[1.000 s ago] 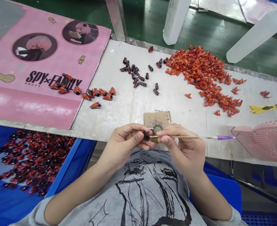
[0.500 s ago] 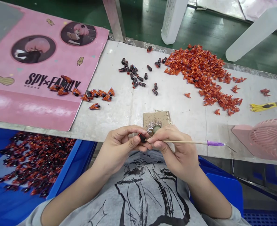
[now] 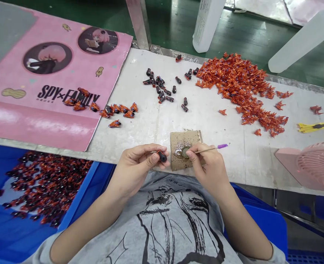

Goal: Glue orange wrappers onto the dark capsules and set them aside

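Observation:
My left hand (image 3: 140, 167) pinches a small dark cylindrical piece (image 3: 162, 156) between thumb and fingers, at the near table edge. My right hand (image 3: 207, 165) grips a thin wooden stick with a purple end (image 3: 210, 149); its tip rests in a round glue blob on a brown cardboard square (image 3: 185, 141). More loose dark pieces (image 3: 162, 90) lie further back at the middle. A big heap of orange flame-shaped parts (image 3: 239, 88) spreads at the back right. A row of assembled orange-and-dark pieces (image 3: 115, 110) lies left of centre.
A pink printed sheet (image 3: 41, 91) covers the table's left. A blue bin (image 3: 27, 205) of finished pieces sits below left. A yellow utility knife (image 3: 314, 127), a pink fan (image 3: 313, 165) and white bottles (image 3: 208, 22) stand at the right and back.
My right hand drew the stick away from the dark piece and moved its tip to the glue blob on the cardboard. My left hand kept hold of the piece.

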